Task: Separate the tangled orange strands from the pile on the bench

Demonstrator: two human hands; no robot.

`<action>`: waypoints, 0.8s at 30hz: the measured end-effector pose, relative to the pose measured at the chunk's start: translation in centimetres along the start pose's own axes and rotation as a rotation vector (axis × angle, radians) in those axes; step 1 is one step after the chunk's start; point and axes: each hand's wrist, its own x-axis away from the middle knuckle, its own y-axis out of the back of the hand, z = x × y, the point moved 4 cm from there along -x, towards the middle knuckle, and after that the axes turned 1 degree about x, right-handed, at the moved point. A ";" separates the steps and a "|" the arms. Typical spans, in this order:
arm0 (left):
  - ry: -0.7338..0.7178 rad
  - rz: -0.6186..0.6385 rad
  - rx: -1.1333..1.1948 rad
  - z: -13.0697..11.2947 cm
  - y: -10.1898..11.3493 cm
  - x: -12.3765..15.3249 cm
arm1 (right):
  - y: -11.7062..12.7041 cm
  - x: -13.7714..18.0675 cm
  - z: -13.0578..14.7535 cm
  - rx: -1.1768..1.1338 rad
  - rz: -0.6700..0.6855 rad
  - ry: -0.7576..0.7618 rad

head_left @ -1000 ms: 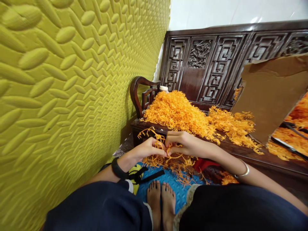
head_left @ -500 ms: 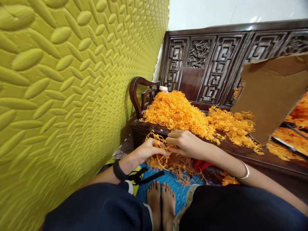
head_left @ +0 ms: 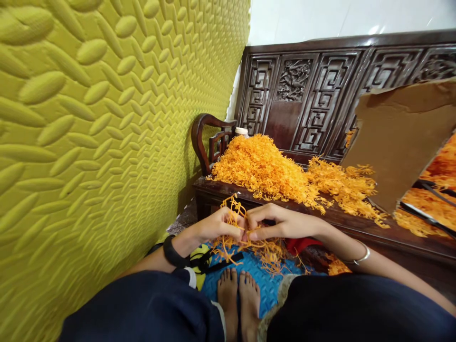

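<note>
A yellow embossed mat (head_left: 107,142) is filling the left side, and a white wall (head_left: 306,19) is showing above the carved wooden backrest (head_left: 285,123) of a dark, glossy bench (head_left: 210,186). In front of the bench, above a blue textured mat (head_left: 267,282), a cluster of orange strands (head_left: 233,205) is hanging between the two hands. The cluster is looking thin, stringy and loosely tangled, its cords forking like little twigs; some are looping upward above the thumbs, while others are trailing below with curling tips. The left hand (head_left: 223,225), on the arm wearing a black wristband (head_left: 173,251), is keeping a narrow grip, thumb and fingers pinching the cords. The right hand (head_left: 280,222), on the arm wearing a silvery bangle (head_left: 364,254), is meeting it fingertip to fingertip, its grip also closing on the strands, with a gap arching behind the thumb. Exactly which cord each fingertip is pressing is too small to tell. Beyond the hands, a fluffy, brighter orange heap (head_left: 263,166) is resting on the bench, spreading rightward toward a brown cardboard piece (head_left: 399,142).
</note>
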 end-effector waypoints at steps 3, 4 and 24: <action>-0.030 -0.065 0.049 0.1 0.3 0.0 | 0.3 -0.1 -0.6 -0.071 -0.154 -0.049; -0.041 -0.103 0.067 0.2 0.5 -0.1 | 0.4 -0.2 -0.7 -0.085 -0.192 -0.060; 0.041 -0.136 0.042 1.1 0.6 -0.1 | -1.3 -0.7 -3.0 -0.391 -0.236 -0.154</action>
